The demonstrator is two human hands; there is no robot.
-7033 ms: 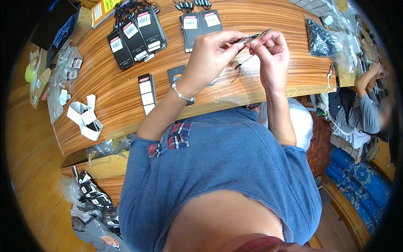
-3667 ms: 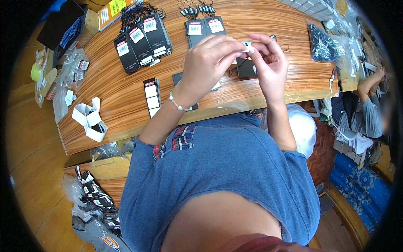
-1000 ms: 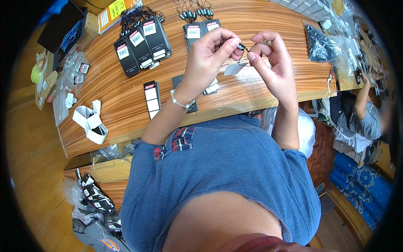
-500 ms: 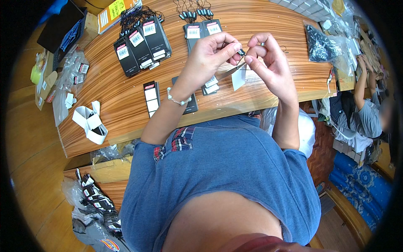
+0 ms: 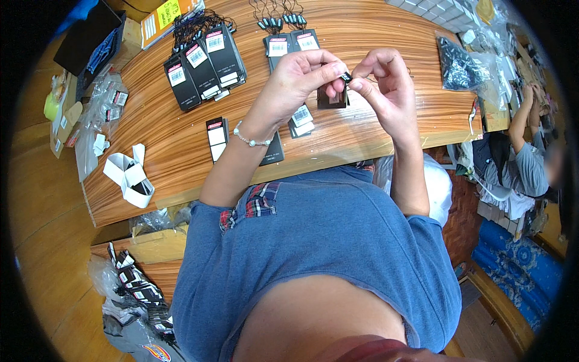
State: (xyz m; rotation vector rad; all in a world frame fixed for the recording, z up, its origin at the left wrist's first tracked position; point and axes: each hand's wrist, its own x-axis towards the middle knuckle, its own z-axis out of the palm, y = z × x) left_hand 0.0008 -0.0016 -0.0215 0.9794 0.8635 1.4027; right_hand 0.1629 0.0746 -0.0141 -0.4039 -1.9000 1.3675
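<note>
Above the table, both my hands meet at a small black string fastener (image 5: pixel 345 78). Its near end is pinched between the thumb and fingers of my left hand (image 5: pixel 304 81). My right hand (image 5: pixel 389 90) is closed at the fastener's other side, with thumb and forefinger together; other fingers curl behind. A dark hang tag (image 5: pixel 332 101) hangs just below my left fingertips, partly hidden by them. Past my left hand lie grey hang tags (image 5: pixel 278 47) with black cords and barcode stickers. Beneath my left forearm, another dark tag (image 5: pixel 274 152) and small black-and-white labels (image 5: pixel 217 137) rest on the table.
Stacked black hang tags (image 5: pixel 211 66) lie at the far left of the wooden table (image 5: pixel 163 130). A looped white strip (image 5: pixel 128 178) is near the left edge. At the right sits a plastic bag of black pieces (image 5: pixel 461 63). Another person (image 5: pixel 534 163) is at far right.
The hanging tag has turned from its white, edge-on side to a dark face. My right hand has shifted slightly left, and my left hand barely moved.
</note>
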